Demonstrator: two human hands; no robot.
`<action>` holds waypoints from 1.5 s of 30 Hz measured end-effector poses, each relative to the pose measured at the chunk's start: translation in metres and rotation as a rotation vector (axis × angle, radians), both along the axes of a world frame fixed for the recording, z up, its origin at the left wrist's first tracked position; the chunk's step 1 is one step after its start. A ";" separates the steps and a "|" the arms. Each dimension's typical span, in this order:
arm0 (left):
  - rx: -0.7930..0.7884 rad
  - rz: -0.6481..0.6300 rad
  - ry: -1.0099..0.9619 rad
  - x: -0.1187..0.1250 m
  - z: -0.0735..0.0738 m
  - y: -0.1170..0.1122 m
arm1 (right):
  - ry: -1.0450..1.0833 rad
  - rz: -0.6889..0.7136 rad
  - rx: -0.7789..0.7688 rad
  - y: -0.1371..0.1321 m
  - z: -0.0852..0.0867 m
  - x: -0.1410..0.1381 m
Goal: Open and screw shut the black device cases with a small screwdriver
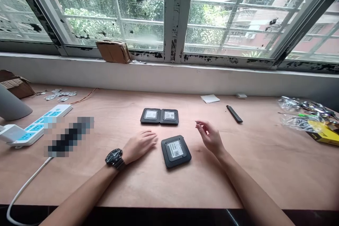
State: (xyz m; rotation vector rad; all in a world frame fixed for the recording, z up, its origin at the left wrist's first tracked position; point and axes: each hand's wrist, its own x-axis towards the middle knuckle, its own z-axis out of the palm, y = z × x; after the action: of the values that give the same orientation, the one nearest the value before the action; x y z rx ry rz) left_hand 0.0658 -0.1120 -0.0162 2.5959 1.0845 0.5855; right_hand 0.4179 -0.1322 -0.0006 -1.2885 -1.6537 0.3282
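Note:
A black square case (176, 151) with rounded corners and a white printed label lies slightly turned on the table, between my two hands. Behind it, two similar black cases (150, 116) (170, 117) rest side by side, edges touching. My left hand (141, 145), a black watch (115, 158) on its wrist, lies flat on the tabletop left of the nearest case and holds nothing. To the right of that case, my right hand (210, 136) is closed in a pinch, thumb against fingers. A tiny dark spot shows at its fingertips, too small to name.
A white power strip (39, 125) and a blurred-out object with a white cable (29, 180) occupy the left. A dark bar (234, 114) and white paper (210, 99) lie at the back right. Plastic bags (302, 120) and a yellow box (324, 133) sit far right.

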 end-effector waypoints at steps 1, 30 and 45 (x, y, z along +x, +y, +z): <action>-0.009 0.009 -0.016 0.000 0.000 -0.002 | 0.003 0.007 -0.001 0.000 -0.001 -0.001; -0.139 -0.303 0.003 0.028 -0.002 0.008 | 0.369 0.211 -0.091 -0.015 0.000 -0.054; -0.131 -0.225 0.036 0.015 -0.010 0.017 | 0.484 0.137 -0.011 -0.006 0.011 -0.076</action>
State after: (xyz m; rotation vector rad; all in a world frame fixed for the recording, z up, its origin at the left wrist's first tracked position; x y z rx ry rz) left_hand 0.0803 -0.0954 -0.0261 2.5744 0.7959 0.4027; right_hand 0.3421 -0.1387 0.0104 -1.0047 -1.3256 0.6759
